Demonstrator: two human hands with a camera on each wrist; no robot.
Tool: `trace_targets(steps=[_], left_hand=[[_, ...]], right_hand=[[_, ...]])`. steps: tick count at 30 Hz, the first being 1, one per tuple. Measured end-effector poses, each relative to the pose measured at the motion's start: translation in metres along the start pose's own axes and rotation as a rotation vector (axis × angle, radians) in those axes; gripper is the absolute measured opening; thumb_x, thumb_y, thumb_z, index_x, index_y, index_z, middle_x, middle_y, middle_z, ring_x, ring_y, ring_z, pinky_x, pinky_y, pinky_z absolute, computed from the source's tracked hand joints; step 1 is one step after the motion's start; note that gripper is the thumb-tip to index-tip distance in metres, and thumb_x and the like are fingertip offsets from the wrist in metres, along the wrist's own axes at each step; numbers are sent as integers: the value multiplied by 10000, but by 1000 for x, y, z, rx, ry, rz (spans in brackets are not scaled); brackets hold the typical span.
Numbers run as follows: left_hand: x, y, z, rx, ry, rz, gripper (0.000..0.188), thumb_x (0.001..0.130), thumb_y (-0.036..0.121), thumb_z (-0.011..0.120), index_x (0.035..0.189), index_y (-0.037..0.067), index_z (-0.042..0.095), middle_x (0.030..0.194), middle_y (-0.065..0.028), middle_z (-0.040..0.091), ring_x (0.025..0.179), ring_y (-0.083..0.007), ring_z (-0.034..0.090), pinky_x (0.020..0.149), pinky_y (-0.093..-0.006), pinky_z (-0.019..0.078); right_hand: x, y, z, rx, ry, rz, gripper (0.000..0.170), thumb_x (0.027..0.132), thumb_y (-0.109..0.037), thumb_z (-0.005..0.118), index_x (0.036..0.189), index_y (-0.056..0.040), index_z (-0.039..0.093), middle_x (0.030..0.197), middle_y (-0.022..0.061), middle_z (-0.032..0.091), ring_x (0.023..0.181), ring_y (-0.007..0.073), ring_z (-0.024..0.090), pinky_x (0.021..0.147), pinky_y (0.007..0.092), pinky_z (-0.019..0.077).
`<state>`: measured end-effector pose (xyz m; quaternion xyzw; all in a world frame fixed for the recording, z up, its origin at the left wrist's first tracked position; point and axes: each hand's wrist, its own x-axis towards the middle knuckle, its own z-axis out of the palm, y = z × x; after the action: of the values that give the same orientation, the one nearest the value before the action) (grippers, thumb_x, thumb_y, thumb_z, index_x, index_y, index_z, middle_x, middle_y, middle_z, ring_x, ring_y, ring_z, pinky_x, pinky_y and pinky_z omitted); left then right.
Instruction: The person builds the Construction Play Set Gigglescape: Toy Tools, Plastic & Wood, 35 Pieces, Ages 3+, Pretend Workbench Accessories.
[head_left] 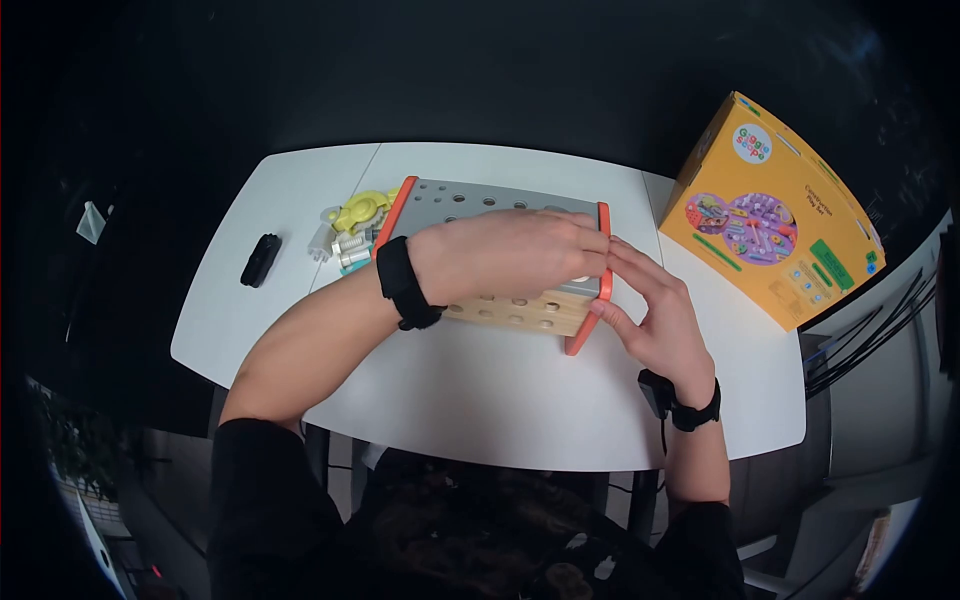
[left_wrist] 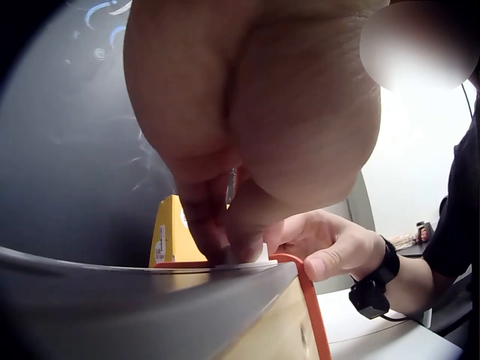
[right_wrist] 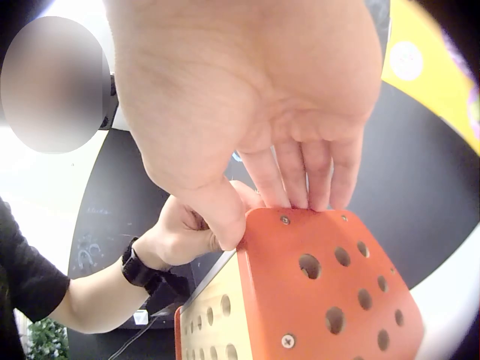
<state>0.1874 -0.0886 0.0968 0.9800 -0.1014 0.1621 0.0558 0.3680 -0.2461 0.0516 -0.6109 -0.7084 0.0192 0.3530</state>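
A toy workbench box has a grey top (head_left: 525, 200) with holes, a wooden side (head_left: 560, 315) and orange end panels (right_wrist: 322, 292). Over the top's right end, my left hand (head_left: 510, 250) has its fingertips pointing down, pinching a small white piece (left_wrist: 261, 257) against the surface. Most of that piece is hidden by the fingers. My right hand (head_left: 665, 325) rests on the right end panel; its fingers (right_wrist: 319, 172) are nearly straight along the panel's upper edge, and the thumb touches the near corner.
Yellow toy parts (head_left: 360, 212), white and teal pieces lie left of the box. A black object (head_left: 262, 260) is farther left on the white table (head_left: 420, 400). A large yellow printed carton (head_left: 775, 210) stands at the back right.
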Motion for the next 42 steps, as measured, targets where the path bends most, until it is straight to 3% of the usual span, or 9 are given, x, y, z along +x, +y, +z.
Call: trace_targets(steps=[15, 17, 18, 23, 24, 27, 30, 34, 42], left_hand=[[-12, -5, -6, -35, 1, -72, 253, 847, -26, 620, 1084, 15, 696, 1088, -114, 692, 1061, -302, 647, 904, -391, 552], [-25, -11, -15, 10, 239, -13, 208, 879, 34, 634, 1073, 6, 705, 1034, -124, 706, 1006, -296, 660, 881, -400, 552], [-33, -14, -22, 13, 234, -17, 208, 879, 34, 634, 1073, 6, 705, 1034, -124, 706, 1006, -296, 660, 881, -400, 552], [-104, -31, -57, 135, 454, -532, 153, 882, 48, 651, 999, -17, 725, 938, -136, 730, 820, -270, 687, 765, -371, 558], [-119, -36, -59, 147, 444, -540, 153, 882, 48, 651, 999, -17, 725, 938, -136, 730, 820, -270, 687, 765, -371, 558], [-166, -49, -47, 134, 382, -873, 142, 878, 32, 645, 978, -14, 735, 886, -139, 735, 770, -265, 692, 729, -349, 555], [-195, -56, -28, 154, 137, -1058, 176, 855, 50, 662, 1000, -4, 746, 952, -151, 745, 846, -284, 703, 796, -368, 565], [-212, -80, 12, 298, 55, -1024, 241, 829, 69, 686, 1056, 39, 759, 1077, -139, 733, 1051, -312, 661, 943, -403, 538], [-214, -121, 43, 298, -103, -1035, 289, 793, 2, 677, 1058, 75, 765, 1054, -129, 721, 1034, -307, 673, 925, -393, 556]], right_hand=[[3, -1, -9, -8, -58, -45, 557, 785, -235, 839, 1273, -33, 662, 1375, 144, 624, 1269, 356, 592, 1054, 400, 495], [2, 1, -9, -8, -63, -43, 575, 774, -252, 847, 1280, -54, 659, 1380, 127, 622, 1276, 354, 585, 1053, 396, 497], [2, 3, -8, -69, -52, -77, 578, 759, -291, 846, 1259, -64, 665, 1372, 115, 627, 1285, 345, 578, 1048, 401, 496], [3, 6, -12, -249, 1, -193, 601, 687, -418, 831, 1163, -79, 688, 1316, 80, 653, 1262, 323, 585, 1026, 432, 485], [2, 5, -12, -279, 12, -198, 603, 667, -447, 824, 1126, -78, 691, 1285, 76, 659, 1220, 321, 598, 1011, 442, 484], [1, 4, -10, -305, 52, -235, 628, 609, -522, 819, 1034, -77, 692, 1178, 74, 662, 1097, 329, 610, 970, 449, 489], [-3, 4, -5, -280, 94, -203, 678, 536, -578, 841, 951, -75, 653, 1071, 83, 630, 1040, 335, 584, 929, 444, 480], [-4, -3, -1, -274, 93, -199, 694, 539, -592, 845, 940, -69, 628, 1053, 91, 624, 1024, 330, 577, 922, 439, 468], [-6, -7, 0, -289, 70, -185, 693, 579, -592, 858, 962, -69, 612, 1064, 101, 609, 1038, 323, 550, 930, 433, 444]])
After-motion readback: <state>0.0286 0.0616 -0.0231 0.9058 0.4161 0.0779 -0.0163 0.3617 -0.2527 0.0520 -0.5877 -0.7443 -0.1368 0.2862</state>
